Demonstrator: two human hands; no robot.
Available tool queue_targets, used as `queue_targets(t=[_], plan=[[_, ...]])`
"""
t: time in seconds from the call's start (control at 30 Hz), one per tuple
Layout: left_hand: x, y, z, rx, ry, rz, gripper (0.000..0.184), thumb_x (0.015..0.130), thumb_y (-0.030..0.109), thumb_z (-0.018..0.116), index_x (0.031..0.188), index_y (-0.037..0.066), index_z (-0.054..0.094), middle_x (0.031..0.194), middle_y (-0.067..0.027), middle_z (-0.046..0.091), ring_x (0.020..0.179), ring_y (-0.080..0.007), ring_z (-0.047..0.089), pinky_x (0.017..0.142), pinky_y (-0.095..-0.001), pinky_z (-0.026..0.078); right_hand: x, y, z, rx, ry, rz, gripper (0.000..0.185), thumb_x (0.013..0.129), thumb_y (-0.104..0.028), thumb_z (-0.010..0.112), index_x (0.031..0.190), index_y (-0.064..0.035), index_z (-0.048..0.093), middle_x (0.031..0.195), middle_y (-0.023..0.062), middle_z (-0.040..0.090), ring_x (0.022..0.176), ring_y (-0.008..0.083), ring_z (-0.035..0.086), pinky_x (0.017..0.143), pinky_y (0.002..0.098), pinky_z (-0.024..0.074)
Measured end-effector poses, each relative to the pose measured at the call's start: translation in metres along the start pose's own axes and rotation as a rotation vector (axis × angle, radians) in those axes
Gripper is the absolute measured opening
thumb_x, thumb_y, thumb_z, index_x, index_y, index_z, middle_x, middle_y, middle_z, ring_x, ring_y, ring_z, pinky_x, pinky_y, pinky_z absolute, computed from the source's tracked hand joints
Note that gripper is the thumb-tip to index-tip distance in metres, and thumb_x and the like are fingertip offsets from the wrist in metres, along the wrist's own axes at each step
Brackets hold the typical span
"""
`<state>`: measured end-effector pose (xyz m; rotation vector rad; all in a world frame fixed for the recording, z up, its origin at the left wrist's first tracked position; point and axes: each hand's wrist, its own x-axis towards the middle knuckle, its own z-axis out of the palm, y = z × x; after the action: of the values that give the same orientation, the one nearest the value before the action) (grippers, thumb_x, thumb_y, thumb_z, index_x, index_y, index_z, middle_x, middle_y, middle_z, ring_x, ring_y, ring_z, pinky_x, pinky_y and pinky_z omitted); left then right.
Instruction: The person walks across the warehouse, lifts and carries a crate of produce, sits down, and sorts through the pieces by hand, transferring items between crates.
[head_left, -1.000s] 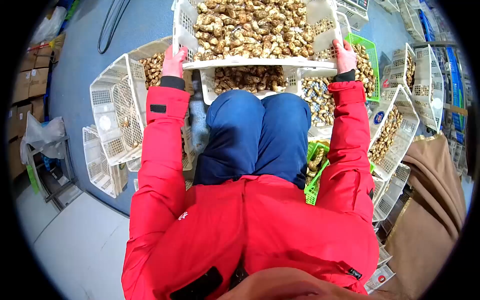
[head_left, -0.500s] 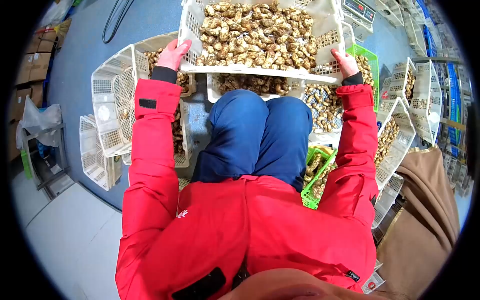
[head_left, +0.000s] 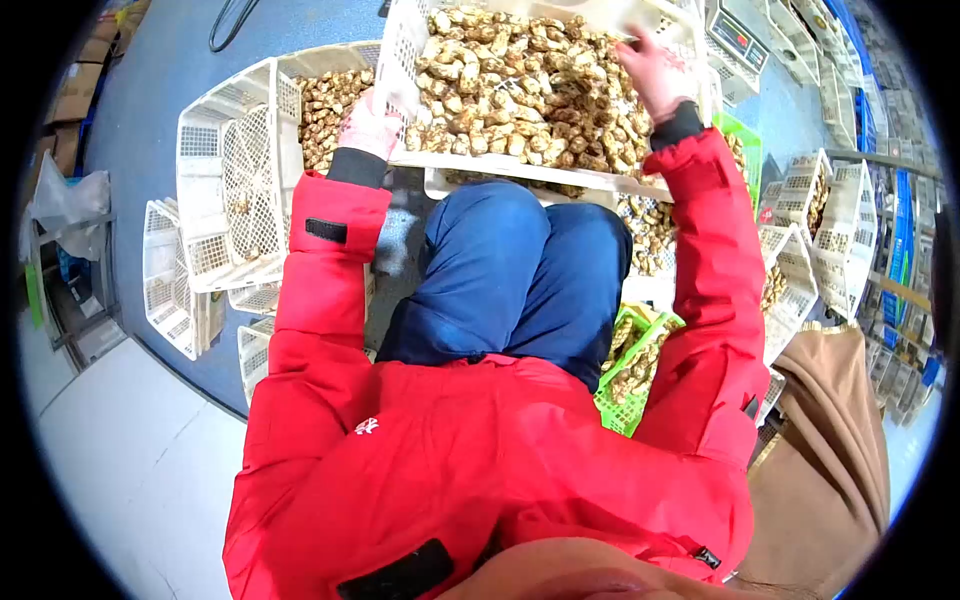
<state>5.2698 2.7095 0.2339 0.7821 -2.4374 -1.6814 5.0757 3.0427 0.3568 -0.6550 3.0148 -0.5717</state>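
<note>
A white plastic crate (head_left: pixel 540 172) of brown-and-cream mushrooms (head_left: pixel 500 85) stands in front of my knees, on top of another white crate. My left hand (head_left: pixel 372 130) is closed at its left wall near the front corner; some fingers are hard to make out against the white plastic. Over the right part of the mushrooms, inside the crate, my right hand (head_left: pixel 655 75) hovers with fingers apart and nothing visible in them. The mushrooms under it lie in shadow.
More white crates (head_left: pixel 230 190) stand at left, one holding mushrooms (head_left: pixel 330 112). Beside my right thigh is a green basket (head_left: pixel 625 410) with mushrooms. A digital scale (head_left: pixel 737 42) sits at upper right, near stacked crates (head_left: pixel 840 240). Brown cloth (head_left: pixel 825 430) drapes at lower right.
My right hand has left the crate's front right corner and moved inward over the mushrooms. My left hand stays at the left side. In view, the crate sits slightly lower and farther right.
</note>
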Motion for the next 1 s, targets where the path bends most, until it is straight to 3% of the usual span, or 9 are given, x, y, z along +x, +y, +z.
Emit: queue_targets(t=[0.1,0.2,0.3,0.43,0.5,0.6,0.83,0.9,1.0], plan=[[-0.025,0.051,-0.006,0.287,0.021,-0.112,0.034,0.074,0.018,0.063,0.105,0.006,0.057,0.085,-0.0142,0.064,0.075,-0.0267,0.062,0.067,-0.0371,0.049,0.064,-0.043,0.078,0.036,-0.309,-0.127,0.052,0.085,-0.041,0.055,0.124,-0.0067,0.051,0.115,0.0175,0.059,0.104,0.0277,0.059,0.088,0.0367,0.0454],[-0.035,0.061,-0.005,0.772,0.443,0.419,0.037,0.075,0.023,0.064,0.105,0.003,0.057,0.113,-0.0175,0.057,0.1,-0.033,0.056,0.085,-0.0433,0.044,0.091,-0.073,0.12,-0.226,-0.421,-0.115,0.052,0.084,-0.043,0.056,0.123,-0.0084,0.052,0.124,0.0154,0.054,0.112,0.0288,0.054,0.096,0.0387,0.0421],[-0.038,0.106,-0.006,0.458,0.379,0.526,0.033,0.078,0.013,0.064,0.109,0.004,0.058,0.116,-0.017,0.056,0.109,-0.032,0.052,0.094,-0.0391,0.04,0.111,-0.064,0.15,-0.285,-0.452,-0.068,0.048,0.082,-0.039,0.059,0.121,-0.0115,0.056,0.123,0.0135,0.056,0.112,0.0293,0.054,0.095,0.0384,0.0434],[-0.013,0.105,0.019,-0.521,-0.175,-0.004,0.033,0.086,0.011,0.058,0.115,-0.005,0.053,0.094,-0.006,0.06,0.078,-0.009,0.055,0.068,-0.0214,0.046,0.089,-0.052,0.106,0.234,-0.293,-0.002,0.029,0.082,-0.033,0.063,0.101,-0.0113,0.067,0.09,0.0052,0.069,0.084,0.0199,0.065,0.075,0.0327,0.0503],[-0.01,0.108,0.032,-0.565,-0.297,-0.098,0.039,0.087,0.012,0.057,0.121,-0.004,0.047,0.095,-0.0074,0.059,0.076,-0.0103,0.055,0.065,-0.0225,0.046,0.059,-0.075,0.06,0.856,-0.618,-0.003,0.027,0.084,-0.028,0.064,0.1,-0.0068,0.066,0.083,0.0035,0.067,0.073,0.0122,0.063,0.064,0.0242,0.0495],[-0.011,0.114,0.038,-0.661,-0.493,-0.301,0.035,0.088,0.013,0.055,0.12,-0.001,0.049,0.105,-0.0114,0.062,0.082,-0.0143,0.062,0.057,-0.0223,0.05,0.025,-0.117,0.024,0.97,-0.77,-0.029,0.029,0.084,-0.024,0.065,0.104,-0.0032,0.063,0.075,-0.0003,0.062,0.063,0.0068,0.057,0.056,0.0205,0.0464],[-0.009,0.093,0.022,-0.9,-0.584,-0.301,0.037,0.092,0.021,0.046,0.119,-0.005,0.047,0.1,-0.0165,0.06,0.08,-0.0205,0.063,0.059,-0.0247,0.048,0.093,-0.07,0.132,-0.29,-0.281,-0.188,0.04,0.087,-0.023,0.056,0.126,-0.0149,0.049,0.112,0.0093,0.061,0.099,0.0218,0.061,0.08,0.0347,0.0505],[-0.007,0.087,0.024,-0.978,-0.585,-0.296,0.039,0.092,0.023,0.047,0.119,-0.005,0.047,0.1,-0.0174,0.06,0.08,-0.0213,0.063,0.06,-0.0259,0.049,0.09,-0.069,0.151,-0.342,-0.392,-0.164,0.045,0.085,-0.02,0.056,0.129,-0.0198,0.046,0.125,0.0094,0.055,0.114,0.0254,0.054,0.092,0.0396,0.0448],[-0.002,0.073,0.028,-1.034,-0.613,-0.251,0.042,0.093,0.028,0.045,0.119,-0.004,0.047,0.104,-0.0173,0.06,0.084,-0.0219,0.062,0.065,-0.0284,0.05,0.096,-0.06,0.15,-0.226,-0.315,-0.098,0.047,0.084,-0.017,0.055,0.13,-0.0182,0.047,0.12,0.007,0.059,0.103,0.0224,0.06,0.085,0.0351,0.0487]])
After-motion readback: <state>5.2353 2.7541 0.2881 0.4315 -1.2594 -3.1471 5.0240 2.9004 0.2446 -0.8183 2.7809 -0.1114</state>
